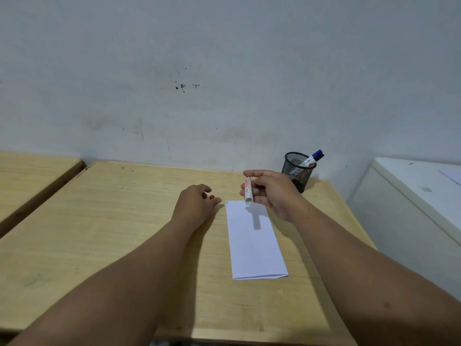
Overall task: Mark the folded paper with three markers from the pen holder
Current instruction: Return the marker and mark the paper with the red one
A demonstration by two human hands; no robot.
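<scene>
A folded white paper [254, 240] lies lengthwise on the wooden table [112, 221], with a small dark mark at its far left corner. My right hand [272, 193] hovers over the paper's far end, shut on a white marker [248, 193] with red print, its blunt end towards me. My left hand [197, 203] rests on the table just left of the paper, fingers curled around a small red cap [212, 196]. A black mesh pen holder [298, 171] stands at the far right by the wall, with a blue-capped marker [314, 158] leaning out of it.
A second wooden table [32, 176] adjoins on the left across a narrow gap. A white cabinet [419, 196] stands to the right of the table. A stained wall runs close behind.
</scene>
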